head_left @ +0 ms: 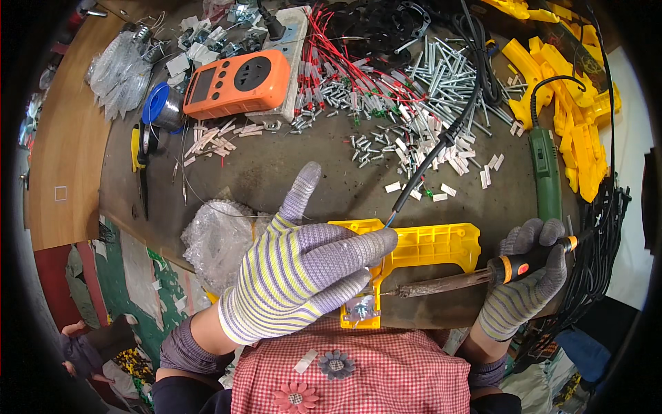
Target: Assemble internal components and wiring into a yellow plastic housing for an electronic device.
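Observation:
A yellow plastic housing half (434, 243) lies at the table's near edge, with a small metal part (361, 310) in its lower section. My left hand (296, 265), in a striped glove, rests over the housing's left part. Its thumb points away and its fingers are stretched out; the index fingertip meets the bare wire end (390, 221) of a black cable (426, 165). My right hand (527, 279), also gloved, is closed round the black-and-orange handle of a soldering iron (448, 283). The iron's stained barrel points left, its tip close to the housing beside my left fingers.
An orange meter with a socket (238, 84) stands at the back left, near a solder wire spool (164, 107) and yellow-handled pliers (140, 155). Screws (448, 72) and white strips (448, 155) lie scattered behind. A green tool (546, 172) and yellow housings (579, 131) sit right; a plastic bag (219, 241) left.

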`<state>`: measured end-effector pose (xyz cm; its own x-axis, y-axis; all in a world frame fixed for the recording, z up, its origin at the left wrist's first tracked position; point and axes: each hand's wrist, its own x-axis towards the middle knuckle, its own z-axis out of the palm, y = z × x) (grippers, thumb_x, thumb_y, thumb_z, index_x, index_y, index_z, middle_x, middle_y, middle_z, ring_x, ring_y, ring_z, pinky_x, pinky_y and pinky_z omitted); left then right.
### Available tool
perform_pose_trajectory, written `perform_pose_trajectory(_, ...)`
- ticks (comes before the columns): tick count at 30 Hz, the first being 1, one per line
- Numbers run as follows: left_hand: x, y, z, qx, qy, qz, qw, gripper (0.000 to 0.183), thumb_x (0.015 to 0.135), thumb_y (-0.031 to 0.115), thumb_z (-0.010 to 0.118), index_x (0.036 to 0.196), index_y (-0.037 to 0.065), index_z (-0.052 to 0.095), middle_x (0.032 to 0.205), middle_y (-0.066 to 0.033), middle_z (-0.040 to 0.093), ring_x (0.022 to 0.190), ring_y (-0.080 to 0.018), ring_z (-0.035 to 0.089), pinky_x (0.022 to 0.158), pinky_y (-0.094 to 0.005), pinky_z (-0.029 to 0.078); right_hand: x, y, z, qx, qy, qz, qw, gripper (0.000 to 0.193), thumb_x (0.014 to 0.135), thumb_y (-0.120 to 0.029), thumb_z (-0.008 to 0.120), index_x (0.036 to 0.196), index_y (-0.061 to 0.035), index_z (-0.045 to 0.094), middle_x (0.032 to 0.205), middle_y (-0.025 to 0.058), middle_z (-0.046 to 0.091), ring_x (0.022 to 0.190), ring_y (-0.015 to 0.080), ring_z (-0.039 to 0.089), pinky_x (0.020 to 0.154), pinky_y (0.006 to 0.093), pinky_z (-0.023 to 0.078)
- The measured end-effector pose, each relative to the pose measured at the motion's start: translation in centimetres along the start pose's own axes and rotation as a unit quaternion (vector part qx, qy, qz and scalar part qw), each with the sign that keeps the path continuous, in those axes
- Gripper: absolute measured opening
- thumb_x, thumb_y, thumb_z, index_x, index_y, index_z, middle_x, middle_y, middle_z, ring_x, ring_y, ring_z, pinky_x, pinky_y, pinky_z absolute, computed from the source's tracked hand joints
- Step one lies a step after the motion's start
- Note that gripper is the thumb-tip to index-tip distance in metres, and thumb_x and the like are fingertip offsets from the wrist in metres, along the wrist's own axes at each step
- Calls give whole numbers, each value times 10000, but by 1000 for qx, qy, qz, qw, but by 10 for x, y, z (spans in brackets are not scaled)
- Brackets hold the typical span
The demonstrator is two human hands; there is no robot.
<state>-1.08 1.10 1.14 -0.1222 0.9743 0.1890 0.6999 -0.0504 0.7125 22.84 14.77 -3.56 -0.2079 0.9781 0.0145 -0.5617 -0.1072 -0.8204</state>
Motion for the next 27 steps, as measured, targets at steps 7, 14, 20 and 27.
perform_pose_trajectory(7, 0, -6, 1, 4, -10, 14, 1000, 379, 757, 84, 788, 1131, 123, 742, 765, -9, 731, 672, -152, 702, 1251, -531, 156, 2, -1, 5, -1, 15, -6, 1000, 233, 978, -287, 611, 996, -81, 505, 836, 66, 509, 688, 160, 493, 594, 301, 431)
perform_pose_trajectory(14, -1, -4, 0, 14, -17, 23, 1000, 434, 810, 126, 744, 1239, 136, 682, 863, -21, 733, 798, -205, 721, 1245, -548, 150, 8, -3, 0, 31, -14, 19, 999, 242, 963, -292, 637, 1021, -89, 519, 833, 55, 520, 698, 148, 501, 600, 290, 446)
perform_pose_trajectory(20, 0, -3, -2, 8, -39, 25, 999, 394, 833, 149, 718, 1224, 123, 677, 862, -28, 735, 839, -224, 722, 1243, -556, 144, 19, -17, -11, -19, 17, -18, 1000, 274, 928, -369, 652, 967, -122, 541, 755, 58, 561, 593, 170, 559, 504, 296, 472)
perform_pose_trajectory(27, -9, -15, -3, -8, -47, 56, 997, 484, 880, 141, 674, 1355, 120, 586, 905, -43, 683, 908, -214, 701, 1235, -598, 99, 65, -48, 78, -410, -171, -277, 852, 237, 872, -51, 635, 1101, 1, 669, 1110, 138, 676, 958, 227, 665, 850, 350, 547)
